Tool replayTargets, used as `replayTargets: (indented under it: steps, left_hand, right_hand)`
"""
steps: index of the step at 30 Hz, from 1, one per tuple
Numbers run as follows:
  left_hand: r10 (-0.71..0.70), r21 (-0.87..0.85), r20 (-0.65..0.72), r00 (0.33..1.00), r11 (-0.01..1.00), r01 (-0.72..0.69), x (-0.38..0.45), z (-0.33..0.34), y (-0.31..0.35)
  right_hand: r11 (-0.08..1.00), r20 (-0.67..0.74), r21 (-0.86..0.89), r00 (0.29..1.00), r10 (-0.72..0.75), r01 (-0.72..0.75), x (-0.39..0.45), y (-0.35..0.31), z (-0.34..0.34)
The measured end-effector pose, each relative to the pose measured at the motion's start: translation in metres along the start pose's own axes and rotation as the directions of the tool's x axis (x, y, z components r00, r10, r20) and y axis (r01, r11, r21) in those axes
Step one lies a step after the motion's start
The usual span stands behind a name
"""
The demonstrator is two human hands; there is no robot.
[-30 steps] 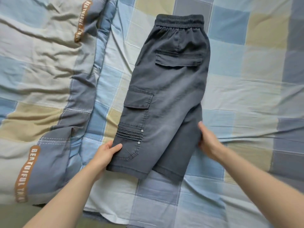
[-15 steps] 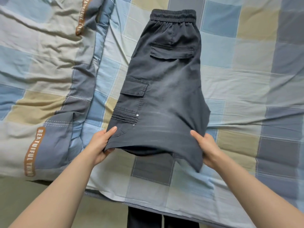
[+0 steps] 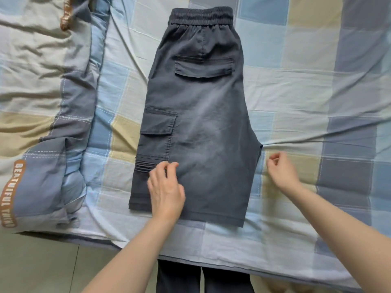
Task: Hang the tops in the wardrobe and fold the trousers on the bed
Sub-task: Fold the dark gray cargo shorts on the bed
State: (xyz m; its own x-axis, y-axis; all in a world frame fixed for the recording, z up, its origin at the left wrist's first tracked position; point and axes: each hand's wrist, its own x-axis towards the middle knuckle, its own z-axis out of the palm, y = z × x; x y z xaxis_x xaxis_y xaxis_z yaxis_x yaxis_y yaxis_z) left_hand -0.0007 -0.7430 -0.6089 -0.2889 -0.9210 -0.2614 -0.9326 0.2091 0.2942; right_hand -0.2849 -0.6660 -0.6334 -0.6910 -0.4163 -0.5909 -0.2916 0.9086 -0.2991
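Head view: one pair of grey trousers (image 3: 196, 123) lies flat near the bed's (image 3: 296, 92) front edge; left hand (image 3: 166, 191) rests on it, right hand (image 3: 281, 170) beside, both loosely curled, empty.

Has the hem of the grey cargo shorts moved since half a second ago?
Yes. The hem has dropped flat onto the checked bedsheet, released by both hands; the waistband stays put.

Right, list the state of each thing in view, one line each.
Shorts: folded lengthwise, flat on the bed.
Left hand: over the shorts' lower leg, fingers loosely curled, gripping nothing.
Right hand: beside the shorts, empty.
Quilt: rumpled, left of the shorts.
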Motion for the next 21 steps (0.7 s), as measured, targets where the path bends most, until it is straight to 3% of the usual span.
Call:
replayTargets:
  steps: [3, 5, 8, 10, 12, 14, 17, 19, 21]
  left_hand:
    - [0.226, -0.105, 0.258, 0.939, 0.973, -0.206, 0.007, 0.019, 0.053]
    - [0.282, -0.113, 0.384, 0.879, 0.959, -0.258, 0.01, 0.034, 0.08]
    - [0.17, -0.062, 0.488, 0.856, 0.985, -0.16, 0.016, 0.048, 0.115]
    - [0.017, -0.034, 0.501, 0.866, 0.999, 0.0, 0.018, 0.052, 0.128]
    - [-0.093, -0.001, 0.494, 0.864, 0.994, 0.107, 0.018, 0.055, 0.135]
    - [-0.141, 0.05, 0.503, 0.853, 0.99, 0.134, 0.016, 0.057, 0.137]
    - [-0.145, 0.199, 0.529, 0.836, 0.979, 0.044, 0.01, 0.056, 0.134]
    - [-0.098, 0.236, 0.508, 0.856, 0.971, -0.029, 0.005, 0.057, 0.133]
    - [0.015, 0.143, 0.463, 0.886, 0.985, -0.091, -0.002, 0.059, 0.136]
  right_hand:
    - [0.992, -0.002, 0.121, 0.999, -0.037, 0.037, 0.028, -0.031, -0.007]
    - [0.992, 0.078, 0.113, 0.995, -0.066, 0.057, 0.039, -0.049, -0.006]
    - [0.987, 0.306, 0.12, 0.941, -0.141, 0.109, 0.044, -0.063, -0.009]
    - [0.967, 0.482, 0.245, 0.857, -0.183, 0.068, 0.044, -0.065, -0.016]
    - [0.927, 0.563, 0.376, 0.794, -0.229, 0.001, 0.043, -0.06, -0.025]
    - [0.94, 0.5, 0.338, 0.839, -0.215, 0.039, 0.045, -0.053, -0.028]
    - [0.987, 0.315, 0.145, 0.942, -0.117, 0.075, 0.051, -0.042, -0.023]
    - [0.981, 0.297, 0.192, 0.953, -0.06, 0.002, 0.05, -0.045, -0.02]
    - [0.961, 0.358, 0.268, 0.933, -0.029, -0.072, 0.049, -0.051, -0.02]
